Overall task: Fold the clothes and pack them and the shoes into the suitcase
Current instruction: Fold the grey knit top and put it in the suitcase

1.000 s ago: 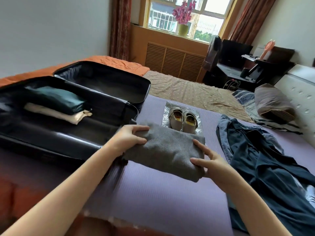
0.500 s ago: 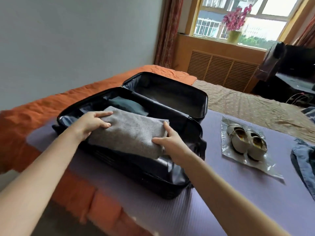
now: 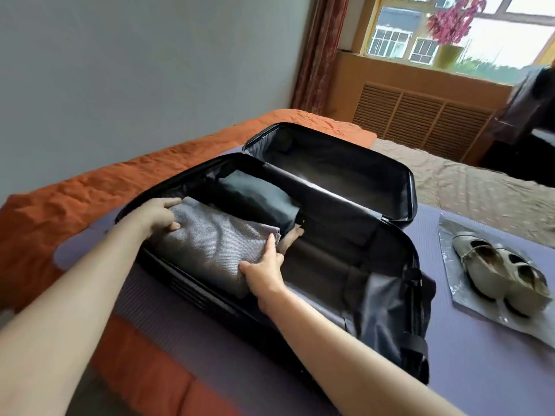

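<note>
From the head camera: grips the folded grey garment (image 3: pixel 210 244) at opposite ends, left hand (image 3: pixel 160 214) on the far-left edge, right hand (image 3: pixel 264 265) on the near-right edge, hands apart. Holds it low in the open suitcase (image 3: pixel 330 211), just beside a dark folded garment (image 3: pixel 258 199). Soft, light and apt to unfold, so probably best supported from beneath at both ends. Shoes (image 3: pixel 498 271) bagged on the bed (image 3: pixel 450 355), outside the case.

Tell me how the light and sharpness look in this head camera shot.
Head view: daylight through the window blows out the top right; the suitcase lining is dark; the shoes and right edge look slightly smeared; the grey garment is sharp.
</note>
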